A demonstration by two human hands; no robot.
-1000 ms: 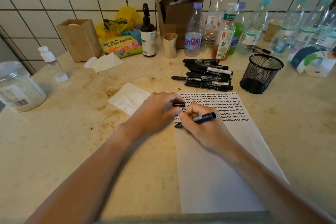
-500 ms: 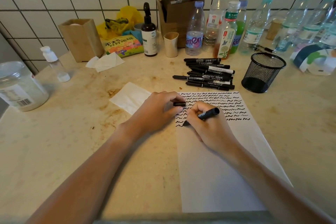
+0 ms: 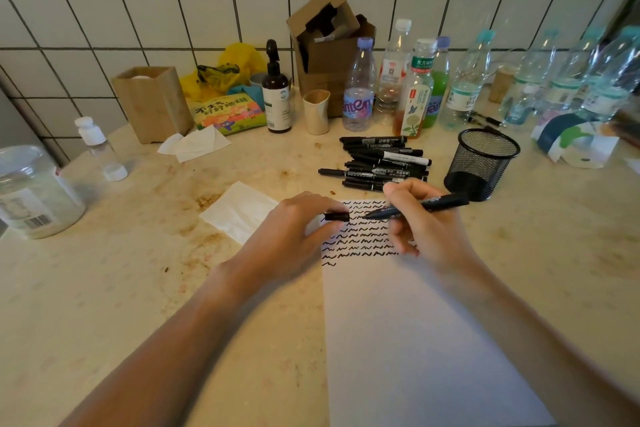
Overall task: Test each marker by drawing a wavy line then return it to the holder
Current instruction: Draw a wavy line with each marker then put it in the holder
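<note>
My right hand point(image 3: 427, 229) grips a black marker point(image 3: 436, 203), lifted off the white paper point(image 3: 408, 329), its tip pointing left toward the cap. My left hand point(image 3: 294, 236) pinches the black marker cap point(image 3: 336, 217) at the paper's left edge. Rows of black wavy lines point(image 3: 360, 239) cover the top of the sheet. A pile of black markers point(image 3: 381, 163) lies just beyond the paper. The black mesh holder point(image 3: 481, 163) stands to the right of the pile, and its inside looks dark.
Several plastic bottles point(image 3: 415, 87) line the tiled wall. A cardboard box point(image 3: 329, 45), brown pump bottle point(image 3: 276, 94), wooden box point(image 3: 152, 104) and beige cup point(image 3: 316, 112) stand behind. A tissue point(image 3: 239, 211) lies left of the paper; a large clear jar point(image 3: 31, 191) sits far left.
My right hand lifted the marker from the bottom wavy line and swung it up and right, its tip now pointing at the cap. My left hand kept hold of the cap.
</note>
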